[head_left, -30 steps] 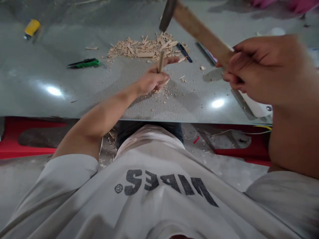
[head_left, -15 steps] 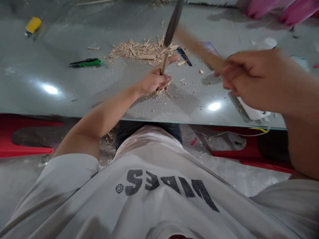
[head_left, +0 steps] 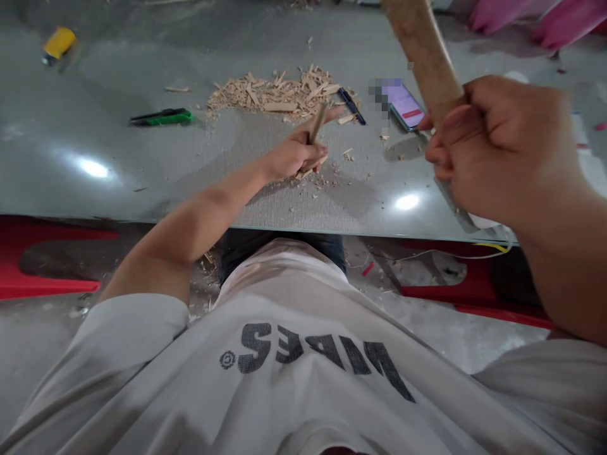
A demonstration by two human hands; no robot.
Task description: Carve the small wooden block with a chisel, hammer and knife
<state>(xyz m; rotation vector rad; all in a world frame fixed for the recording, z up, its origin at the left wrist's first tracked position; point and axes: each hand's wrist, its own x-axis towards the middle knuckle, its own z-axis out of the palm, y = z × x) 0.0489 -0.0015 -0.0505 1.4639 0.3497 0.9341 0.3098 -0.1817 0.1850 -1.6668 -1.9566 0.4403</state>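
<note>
My left hand rests low over the table, its fingers wrapped round a short wooden rod that stands nearly upright. The rod's lower end is hidden by the hand, so I cannot tell whether a blade is on it. The index finger points out to the right. Under the hand, a pale strip of wood shows among fine chips. Raised at the right, my right hand is closed on the wooden handle of a hammer. The hammer's head is beyond the top of the view.
A heap of wood shavings lies past my left hand, with a dark blue pen at its right end. A phone lies further right. On the left are a green utility knife and a yellow object. Red stools stand below the table's edge.
The hammer has swung up and away from the top of the wooden rod, its head leaving the view. The phone is now uncovered. My left hand has stayed in place.
</note>
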